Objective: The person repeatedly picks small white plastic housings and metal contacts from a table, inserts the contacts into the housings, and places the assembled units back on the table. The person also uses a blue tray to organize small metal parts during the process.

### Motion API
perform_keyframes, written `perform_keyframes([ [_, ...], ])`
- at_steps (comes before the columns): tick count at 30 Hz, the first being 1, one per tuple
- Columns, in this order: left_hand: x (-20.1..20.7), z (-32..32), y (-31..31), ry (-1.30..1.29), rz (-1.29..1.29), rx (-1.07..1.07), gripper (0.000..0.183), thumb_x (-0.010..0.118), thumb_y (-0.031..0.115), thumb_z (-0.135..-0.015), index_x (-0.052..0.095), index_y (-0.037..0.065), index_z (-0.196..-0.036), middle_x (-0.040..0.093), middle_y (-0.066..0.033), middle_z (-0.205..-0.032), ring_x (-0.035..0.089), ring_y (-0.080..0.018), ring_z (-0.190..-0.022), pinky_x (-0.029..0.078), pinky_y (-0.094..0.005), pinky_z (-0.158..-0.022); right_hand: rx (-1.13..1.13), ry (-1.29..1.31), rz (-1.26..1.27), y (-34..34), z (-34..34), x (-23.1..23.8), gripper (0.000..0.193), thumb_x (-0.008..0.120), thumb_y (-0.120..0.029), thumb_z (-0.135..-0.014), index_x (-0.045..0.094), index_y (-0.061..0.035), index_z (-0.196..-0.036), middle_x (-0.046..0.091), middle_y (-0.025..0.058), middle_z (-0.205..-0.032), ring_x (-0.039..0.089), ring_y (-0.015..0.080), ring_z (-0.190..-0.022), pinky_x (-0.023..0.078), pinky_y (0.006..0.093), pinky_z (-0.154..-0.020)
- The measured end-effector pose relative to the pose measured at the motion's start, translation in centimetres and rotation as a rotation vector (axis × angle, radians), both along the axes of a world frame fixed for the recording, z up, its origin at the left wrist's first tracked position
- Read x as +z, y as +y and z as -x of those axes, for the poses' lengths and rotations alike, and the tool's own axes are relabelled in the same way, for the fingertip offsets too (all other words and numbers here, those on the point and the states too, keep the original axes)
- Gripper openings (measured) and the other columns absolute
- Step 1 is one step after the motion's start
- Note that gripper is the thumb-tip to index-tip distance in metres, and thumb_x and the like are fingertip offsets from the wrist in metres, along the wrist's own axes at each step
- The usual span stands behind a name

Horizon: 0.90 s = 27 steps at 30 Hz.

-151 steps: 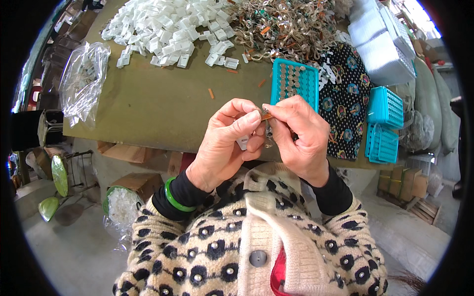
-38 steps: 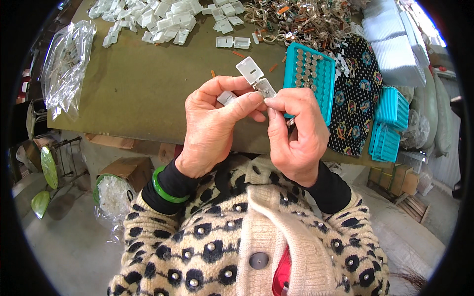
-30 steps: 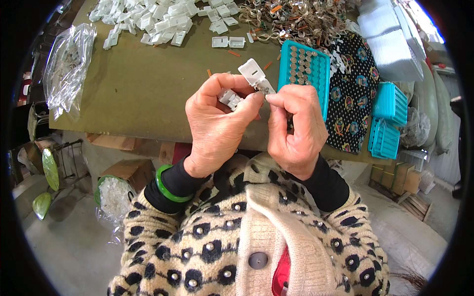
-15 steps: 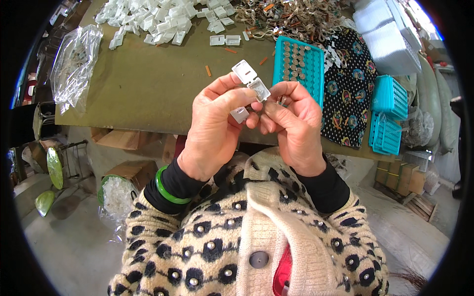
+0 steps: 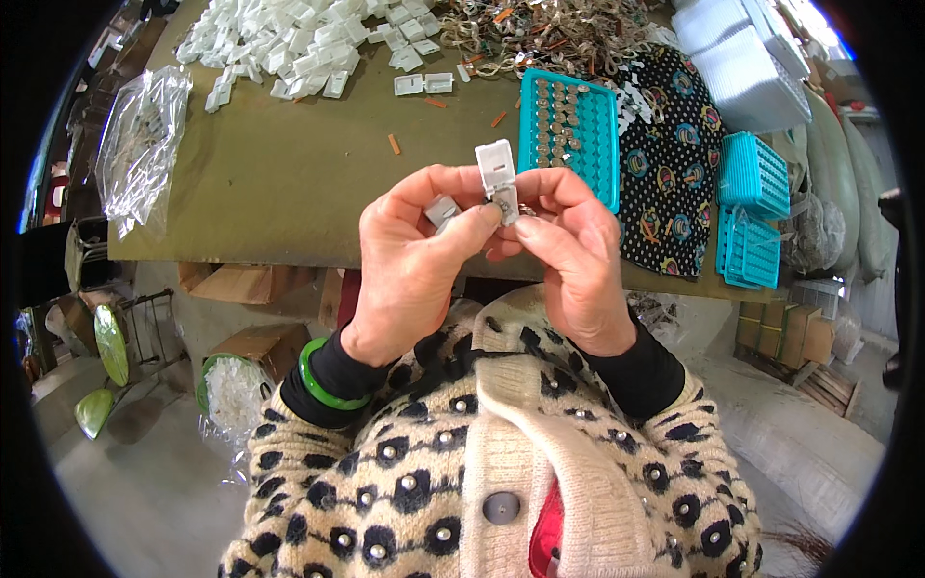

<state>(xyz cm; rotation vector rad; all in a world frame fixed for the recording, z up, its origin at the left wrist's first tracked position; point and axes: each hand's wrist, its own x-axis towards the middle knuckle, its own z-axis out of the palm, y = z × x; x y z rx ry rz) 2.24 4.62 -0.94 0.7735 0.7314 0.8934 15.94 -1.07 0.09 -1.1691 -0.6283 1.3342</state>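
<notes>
Between my two hands, over the table's near edge, is a small white hinged plastic case (image 5: 496, 166), its lid standing up. My left hand (image 5: 414, 250) pinches the case's lower half, thumb pressed at its inside. A second small white plastic case (image 5: 442, 212) is tucked in the fingers of the same hand. My right hand (image 5: 578, 255) is closed at the case's right side, thumb and fingers against it. Something small and shiny shows by the right fingertips, too small to name. The undersides of the fingers are hidden.
A heap of white plastic cases (image 5: 299, 39) lies at the back left, with tangled wired parts (image 5: 549, 39) beside it. A teal tray (image 5: 597, 144) holds round metal pieces. Right of it are patterned black cloth (image 5: 665, 173) and stacked teal trays (image 5: 756, 178). A clear bag (image 5: 145, 144) lies left.
The open case has turned more upright between my hands. My left thumb has moved onto its lower half, and my right fingers have closed in at its side.
</notes>
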Motion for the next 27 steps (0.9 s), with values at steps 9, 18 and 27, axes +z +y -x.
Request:
perform_keyframes([
  [9, -1.4, 0.0, -1.4, 0.382, -0.804, 0.108, 0.028, 0.07, -0.013, -0.07, 0.071, 0.001, -0.095, 0.056, -0.0023, -0.074, 0.051, -0.0121, -0.065, 0.037, -0.024, -0.054, -0.02, 0.076, -0.024, -0.2, 0.5, -1.2, 0.014, 0.047, 0.004, -0.089, 0.051, -0.0002, -0.102, 0.058, 0.0045, -0.095, 0.055, 0.0073, -0.079, 0.048, 0.0233, -0.067],
  [18, -0.3, 1.1, -0.2, -0.062, 0.136, -0.189, 0.022, 0.065, -0.004, -0.087, 0.063, -0.004, -0.109, 0.065, -0.0054, -0.084, 0.066, -0.0138, -0.074, 0.06, -0.0296, -0.069, -0.144, -0.973, -0.319, 1.0, -3.1, 0.4, 0.004, 0.059, -0.002, -0.091, 0.058, 0.0002, -0.094, 0.057, 0.007, -0.08, 0.056, 0.0144, -0.068, 0.045, 0.0271, -0.054],
  [27, -0.1, 0.5, 1.5, -0.029, 0.256, -0.179, 0.015, 0.062, -0.004, -0.085, 0.058, 0.001, -0.099, 0.065, -0.007, -0.082, 0.06, -0.0122, -0.064, 0.051, -0.028, -0.05, -0.235, -1.85, -0.449, 8.4, -10.6, -3.8, 0.006, 0.067, -0.001, -0.085, 0.065, -0.0007, -0.09, 0.061, 0.0087, -0.085, 0.061, 0.0264, -0.079, 0.05, 0.0361, -0.069],
])
